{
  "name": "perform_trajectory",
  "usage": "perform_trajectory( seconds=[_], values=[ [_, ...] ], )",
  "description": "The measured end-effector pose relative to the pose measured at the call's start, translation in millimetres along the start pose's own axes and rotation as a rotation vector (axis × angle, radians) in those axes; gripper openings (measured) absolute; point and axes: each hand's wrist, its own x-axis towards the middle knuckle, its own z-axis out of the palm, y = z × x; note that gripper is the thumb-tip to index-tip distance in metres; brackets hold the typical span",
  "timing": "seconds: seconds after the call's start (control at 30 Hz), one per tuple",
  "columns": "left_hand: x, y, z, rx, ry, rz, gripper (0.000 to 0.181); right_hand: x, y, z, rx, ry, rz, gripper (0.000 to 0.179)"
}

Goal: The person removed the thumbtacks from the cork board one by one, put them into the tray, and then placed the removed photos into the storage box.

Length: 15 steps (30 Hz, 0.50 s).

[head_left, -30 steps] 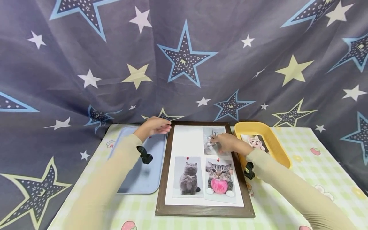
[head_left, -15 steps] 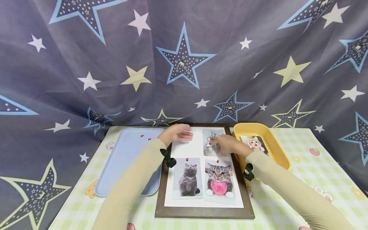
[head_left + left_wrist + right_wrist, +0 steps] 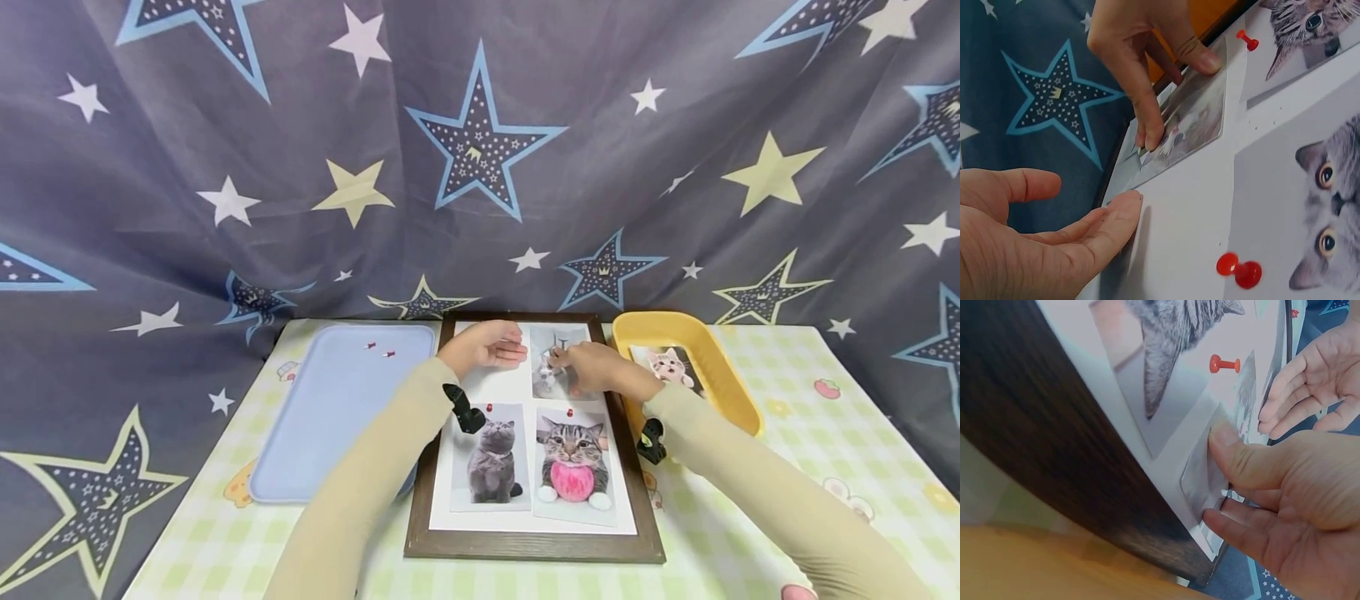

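Note:
My right hand [image 3: 592, 367] rests on a cat photo [image 3: 550, 379] at the upper right of the framed white board [image 3: 491, 385]. Its thumb and fingers press on that photo, spread apart, as the left wrist view shows. Beside it, over the board's upper left, my left hand [image 3: 491, 346] is held with extended fingers and nothing visible in it. In the left wrist view its fingertips [image 3: 1127, 203] are close to the board's surface. Below, a grey cat photo [image 3: 491, 467] and a tabby photo [image 3: 573, 475] each have a red push pin [image 3: 1247, 40] at the top.
A blue tray [image 3: 330, 417] lies left of the board, with two red push pins [image 3: 387, 354] near its back. On the right stands a yellow bin [image 3: 731, 392] containing a kitten photo [image 3: 670, 367]. Behind the checkered tablecloth [image 3: 795, 450] hangs a starry curtain [image 3: 480, 250].
My left hand has moved right, from the tray's back right corner to over the board beside the photo. The right hand has stayed on its photo.

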Motion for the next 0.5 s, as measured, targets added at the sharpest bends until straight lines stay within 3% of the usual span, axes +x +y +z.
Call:
perform_trajectory(
  seconds=[0.33,0.5],
  values=[
    [-1.0,5.4,8.7,-0.025,0.005,-0.034,0.048,1.6,-2,-4,-0.029,-0.004,-0.003,0.065],
    [14.7,0.1,8.3,-0.009,0.04,-0.042,0.042,1.2,-2,-3,-0.021,-0.003,-0.012,0.065]
  ],
)
